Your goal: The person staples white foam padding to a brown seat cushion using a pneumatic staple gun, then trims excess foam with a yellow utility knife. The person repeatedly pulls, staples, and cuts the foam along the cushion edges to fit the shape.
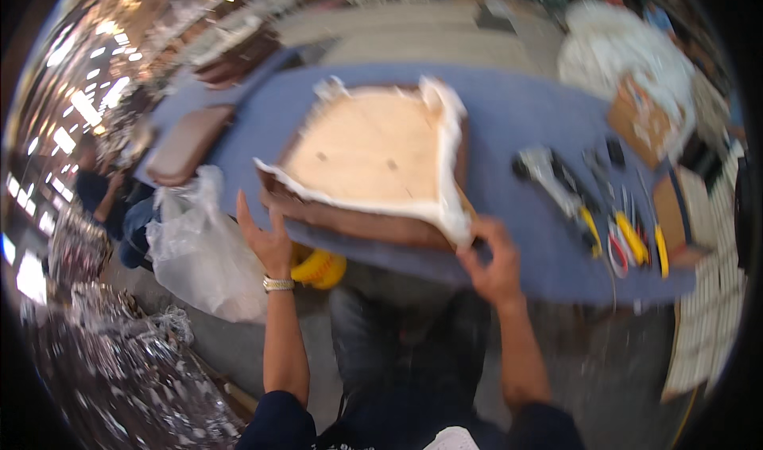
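A seat cushion (366, 152) lies upside down on the blue-covered table, its pale wooden board facing up. Brown upholstery (358, 218) wraps its sides, with a white edge folded over the board. My right hand (497, 265) pinches the near right corner, thumb and fingers curled at the white edge. Beside the near left corner is my left hand (270, 239), its fingers spread; whether it touches the brown side I cannot tell. A watch or bracelet circles the left wrist. The picture is blurred by motion.
On the table's right lie a silver-and-black hand tool (552, 180), yellow-handled tools (629, 235) and red-handled scissors (616, 251). A brown padded piece (189, 144) rests at left, above a clear plastic bag (203, 247). Cardboard boxes (685, 211) stand at right. Another person (119, 199) sits far left.
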Demonstrator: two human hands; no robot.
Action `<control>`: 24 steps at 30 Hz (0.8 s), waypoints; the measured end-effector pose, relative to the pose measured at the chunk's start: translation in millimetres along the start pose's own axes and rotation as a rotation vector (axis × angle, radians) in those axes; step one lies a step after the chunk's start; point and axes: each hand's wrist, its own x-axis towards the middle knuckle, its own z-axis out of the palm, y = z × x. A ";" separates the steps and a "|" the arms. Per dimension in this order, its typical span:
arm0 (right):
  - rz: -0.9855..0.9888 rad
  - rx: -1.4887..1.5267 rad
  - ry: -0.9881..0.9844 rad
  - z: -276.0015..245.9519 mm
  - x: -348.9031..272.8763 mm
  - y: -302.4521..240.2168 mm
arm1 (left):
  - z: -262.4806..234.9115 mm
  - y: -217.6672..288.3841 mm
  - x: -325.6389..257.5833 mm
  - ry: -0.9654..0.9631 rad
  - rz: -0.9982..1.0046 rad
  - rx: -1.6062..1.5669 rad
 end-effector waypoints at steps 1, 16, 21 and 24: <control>0.048 0.019 0.059 -13.3 0.9 -2.0 | 8.1 20.9 -9.1 -0.163 0.005 -0.068; 0.503 0.144 0.246 -32.5 -15.6 53.9 | 124.3 199.7 -82.9 -0.769 0.461 -0.196; 0.465 0.314 0.202 -36.9 -4.2 59.2 | 77.3 174.2 -62.8 -0.513 0.426 -0.432; 0.284 0.313 -0.013 -28.6 29.6 26.1 | 9.9 168.3 -9.9 -0.328 0.353 -0.292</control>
